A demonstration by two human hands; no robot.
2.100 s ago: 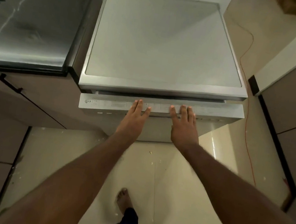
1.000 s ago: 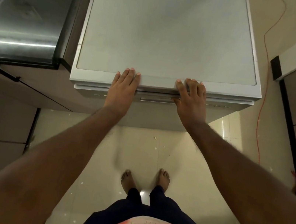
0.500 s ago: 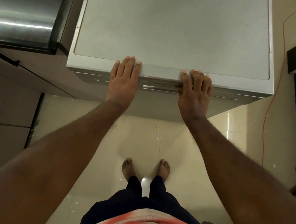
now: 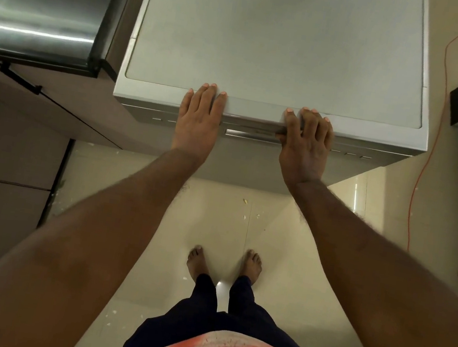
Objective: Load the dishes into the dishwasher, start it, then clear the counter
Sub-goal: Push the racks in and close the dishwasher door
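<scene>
Grey dishwasher (image 4: 281, 46) | left hand (image 4: 198, 120) pressed its front edge, fingers straight | right hand (image 4: 306, 143) likewise, thumb at door seam | risk: thumb could get pinched, or latch might miss.

Matt grey metal dishwasher (image 4: 279, 37); glossy floor tiles (image 4: 283, 257)

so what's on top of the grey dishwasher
Only the left hand and right hand rest on the front edge of the grey metal dishwasher; the door hides its inside.
</scene>
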